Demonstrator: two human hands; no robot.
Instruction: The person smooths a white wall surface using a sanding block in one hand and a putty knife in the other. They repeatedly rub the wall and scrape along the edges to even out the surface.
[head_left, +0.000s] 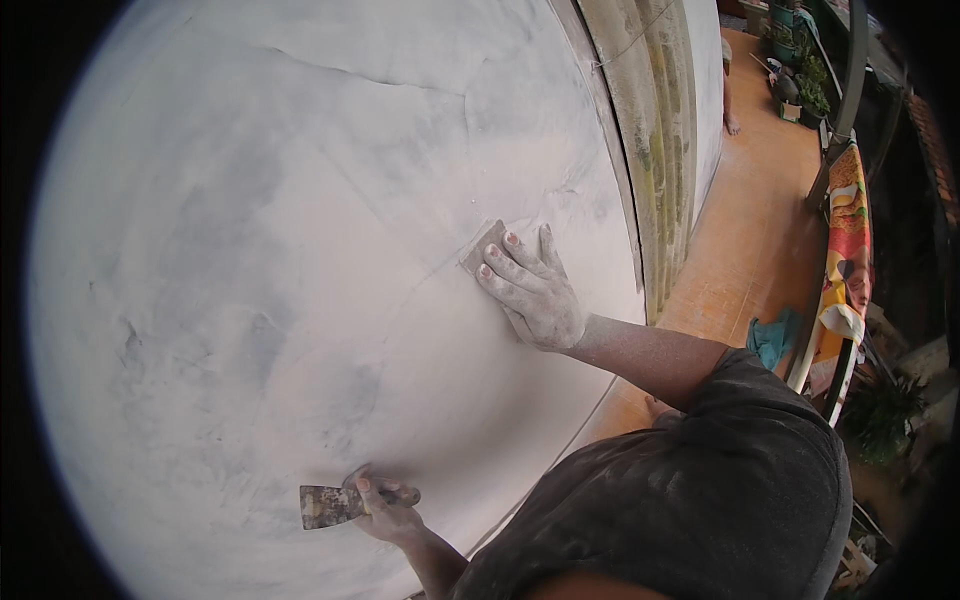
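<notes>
My right hand (540, 300), white with dust, lies against a white wall (300, 200) with its fingers pressed onto a small grey-brown rectangle that looks like a folded sheet of sandpaper (485, 246). Most of that sheet is hidden under the fingers. Lower down and to the left, my left hand (388, 518) is closed around the handle of a putty knife (326, 507). Its broad blade is stained and points left, close to the wall. Grey smudges and a thin crack (365, 77) mark the plaster.
A weathered ridged pillar (645, 150) borders the wall on the right. Beyond it runs an orange floor (745, 220), with a teal cloth (770, 340) by the railing. A colourful banner (848, 240) hangs there. Potted plants (812, 90) and another person's leg (729, 105) are farther back.
</notes>
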